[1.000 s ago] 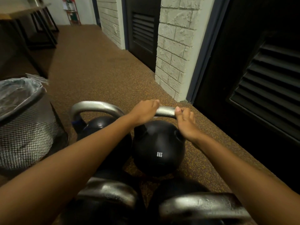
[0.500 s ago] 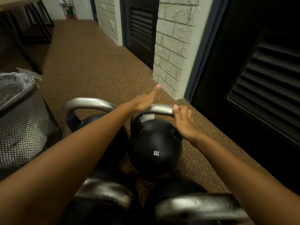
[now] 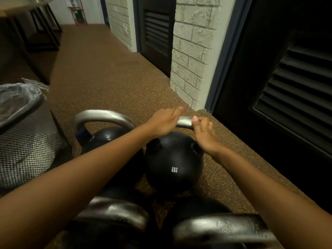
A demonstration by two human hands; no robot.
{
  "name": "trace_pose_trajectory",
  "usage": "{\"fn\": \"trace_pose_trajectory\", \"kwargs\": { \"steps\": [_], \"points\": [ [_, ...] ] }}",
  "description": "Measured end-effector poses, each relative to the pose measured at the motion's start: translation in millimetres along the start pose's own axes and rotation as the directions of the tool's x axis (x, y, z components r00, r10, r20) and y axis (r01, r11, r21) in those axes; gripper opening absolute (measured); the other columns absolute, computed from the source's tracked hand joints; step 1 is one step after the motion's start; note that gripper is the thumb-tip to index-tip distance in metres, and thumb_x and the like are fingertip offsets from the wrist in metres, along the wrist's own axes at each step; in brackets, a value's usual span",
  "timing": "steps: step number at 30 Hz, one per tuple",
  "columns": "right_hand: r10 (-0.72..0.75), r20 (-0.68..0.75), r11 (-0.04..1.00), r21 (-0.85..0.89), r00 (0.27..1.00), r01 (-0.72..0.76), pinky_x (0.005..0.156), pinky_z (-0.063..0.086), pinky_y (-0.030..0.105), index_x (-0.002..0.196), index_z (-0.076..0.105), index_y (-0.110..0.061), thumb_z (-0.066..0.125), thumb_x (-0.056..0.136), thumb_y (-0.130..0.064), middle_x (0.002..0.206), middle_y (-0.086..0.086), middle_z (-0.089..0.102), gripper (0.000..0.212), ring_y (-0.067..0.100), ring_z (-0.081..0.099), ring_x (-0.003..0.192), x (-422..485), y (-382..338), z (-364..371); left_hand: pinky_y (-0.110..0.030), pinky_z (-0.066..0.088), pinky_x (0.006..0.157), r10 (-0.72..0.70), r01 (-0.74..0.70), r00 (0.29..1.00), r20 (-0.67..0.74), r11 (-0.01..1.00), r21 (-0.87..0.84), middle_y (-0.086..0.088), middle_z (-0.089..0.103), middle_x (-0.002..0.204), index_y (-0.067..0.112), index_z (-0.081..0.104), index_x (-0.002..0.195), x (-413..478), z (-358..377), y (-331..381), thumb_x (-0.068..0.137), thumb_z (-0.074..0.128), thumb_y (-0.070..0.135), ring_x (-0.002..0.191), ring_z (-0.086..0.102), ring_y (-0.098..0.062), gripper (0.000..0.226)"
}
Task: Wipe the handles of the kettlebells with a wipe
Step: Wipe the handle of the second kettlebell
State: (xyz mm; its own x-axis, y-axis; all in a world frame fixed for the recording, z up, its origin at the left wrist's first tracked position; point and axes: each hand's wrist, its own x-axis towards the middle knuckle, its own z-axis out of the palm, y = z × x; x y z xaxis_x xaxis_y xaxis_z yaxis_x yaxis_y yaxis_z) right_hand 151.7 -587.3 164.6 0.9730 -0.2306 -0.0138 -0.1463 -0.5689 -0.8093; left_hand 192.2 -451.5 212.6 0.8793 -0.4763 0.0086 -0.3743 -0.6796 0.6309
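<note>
Four kettlebells (image 3: 158, 178), black with silver handles, grouped on brown speckled floor (image 3: 111, 83).

8KG kettlebell (image 3: 173, 159): stands upright at centre, marked "8KG" in white on the near face.

8KG handle (image 3: 185, 121): arches over the top of the ball; shows only as a short bare stretch between the two hands.

Left hand (image 3: 160, 124): rests palm down on the left part of 8KG handle; grip released, fingers reaching forward past the bar, blurred, not wrapped round it. Hides whatever lies under the palm.

Right hand (image 3: 203, 135): grasps the right bend of 8KG handle, thumb tip pressed on top of the bar, fingers curled over the corner.

Rear kettlebell (image 3: 107, 139): sits just left of 8KG kettlebell, partly behind the left forearm; carries a wide rear handle (image 3: 102, 115), upright, clear of both hands.

Near-left handle (image 3: 115, 212) and near-right handle (image 3: 221, 229): lie along the bottom edge, closest to the camera, out of focus, beneath the forearms, each on its own kettlebell.

Mesh bin (image 3: 27, 151): stands at left, near rear kettlebell, lined with a clear plastic bag (image 3: 16, 97).

White brick pillar (image 3: 194, 51): rises beyond the hands, between two black louvred doors (image 3: 296, 90).

Dark-framed table (image 3: 18, 9): stands at far upper left, well apart from the kettlebells
</note>
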Motion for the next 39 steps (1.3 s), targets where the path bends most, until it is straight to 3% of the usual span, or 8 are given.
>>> {"fn": "trace_pose_trajectory", "kwargs": {
  "steps": [3, 6, 16, 23, 26, 30, 33, 39],
  "points": [
    [0.007, -0.016, 1.0, -0.005, 1.0, -0.007, 0.109, 0.025, 0.041, 0.13, 0.034, -0.016, 0.02, 0.098, -0.046, 0.13, 0.01, 0.033, 0.046, 0.024, 0.031, 0.124, 1, -1, 0, -0.017, 0.024, 0.099, 0.08, -0.085, 0.995, -0.059, 0.992, -0.091, -0.004, 0.041, 0.145, 0.012, 0.04, 0.14, -13, -1, -25, 0.101, 0.027, 0.017, 0.132, 0.037, -0.015, 0.041],
    [0.008, -0.006, 1.0, 0.001, 1.0, -0.008, 0.11, 0.025, 0.043, 0.13, 0.035, -0.017, 0.02, 0.098, -0.046, 0.131, 0.01, 0.033, 0.046, 0.024, 0.03, 0.125, 1, -1, 0, -0.022, 0.023, 0.106, 0.054, -0.061, 0.997, -0.063, 0.992, -0.109, 0.002, 0.04, 0.146, 0.02, 0.034, 0.143, -20, -5, -54, 0.1, 0.03, 0.02, 0.134, 0.035, -0.013, 0.043],
    [0.02, 0.002, 1.0, 0.007, 1.0, -0.02, 0.11, 0.024, 0.046, 0.131, 0.033, -0.019, 0.02, 0.098, -0.048, 0.133, 0.008, 0.031, 0.046, 0.024, 0.028, 0.128, 1, 1, -1, -0.018, 0.02, 0.108, 0.349, -0.332, 0.929, -0.123, 0.933, 0.141, -0.004, 0.046, 0.142, 0.011, 0.044, 0.137, -14, 3, -36, 0.096, 0.046, 0.014, 0.134, 0.037, -0.015, 0.041],
    [0.011, -0.032, 1.0, -0.004, 0.999, -0.011, 0.11, 0.025, 0.045, 0.13, 0.034, -0.017, 0.021, 0.098, -0.046, 0.131, 0.01, 0.033, 0.046, 0.026, 0.03, 0.126, 3, 1, 1, -0.017, 0.032, 0.107, 0.342, -0.308, 0.906, -0.249, 0.937, 0.166, 0.003, 0.053, 0.136, 0.022, 0.049, 0.134, -24, -7, -64, 0.083, 0.067, 0.024, 0.126, 0.046, -0.007, 0.054],
    [0.012, -0.02, 1.0, 0.001, 1.0, -0.012, 0.11, 0.025, 0.046, 0.131, 0.033, -0.018, 0.02, 0.098, -0.047, 0.132, 0.009, 0.032, 0.046, 0.025, 0.03, 0.126, 3, 2, 3, -0.035, 0.048, 0.095, 0.436, -0.315, 0.859, -0.268, 0.864, 0.393, -0.001, 0.059, 0.129, 0.016, 0.056, 0.128, -21, -4, -51, 0.08, 0.069, 0.024, 0.116, 0.057, -0.019, 0.05],
    [0.019, -0.012, 1.0, 0.004, 1.0, -0.019, 0.11, 0.025, 0.047, 0.131, 0.033, -0.019, 0.02, 0.098, -0.048, 0.132, 0.008, 0.031, 0.046, 0.025, 0.029, 0.127, 3, 2, 1, -0.033, 0.057, 0.058, 0.592, -0.381, 0.774, -0.223, 0.717, 0.583, -0.01, 0.07, 0.097, 0.005, 0.066, 0.101, -18, 6, -36, 0.067, 0.074, 0.017, 0.084, 0.068, -0.027, 0.037],
    [0.02, -0.008, 1.0, -0.01, 1.0, -0.02, 0.11, 0.025, 0.045, 0.131, 0.033, -0.018, 0.02, 0.098, -0.047, 0.131, 0.009, 0.032, 0.046, 0.025, 0.03, 0.126, 2, 1, 0, -0.039, 0.054, 0.054, 0.503, -0.29, 0.799, -0.33, 0.802, 0.522, -0.01, 0.066, 0.091, 0.004, 0.062, 0.096, -23, 8, -35, 0.079, 0.058, 0.028, 0.081, 0.064, -0.029, 0.029],
    [0.008, -0.025, 1.0, -0.013, 1.0, -0.008, 0.11, 0.025, 0.044, 0.128, 0.036, -0.017, 0.02, 0.098, -0.047, 0.129, 0.011, 0.034, 0.045, 0.025, 0.031, 0.124, 2, 1, 1, -0.031, 0.036, 0.072, 0.079, 0.024, 0.92, -0.383, 0.967, 0.256, -0.01, 0.054, 0.107, 0.009, 0.043, 0.099, -29, 1, -57, 0.077, 0.072, 0.032, 0.099, 0.054, -0.027, 0.043]
  ]
}}
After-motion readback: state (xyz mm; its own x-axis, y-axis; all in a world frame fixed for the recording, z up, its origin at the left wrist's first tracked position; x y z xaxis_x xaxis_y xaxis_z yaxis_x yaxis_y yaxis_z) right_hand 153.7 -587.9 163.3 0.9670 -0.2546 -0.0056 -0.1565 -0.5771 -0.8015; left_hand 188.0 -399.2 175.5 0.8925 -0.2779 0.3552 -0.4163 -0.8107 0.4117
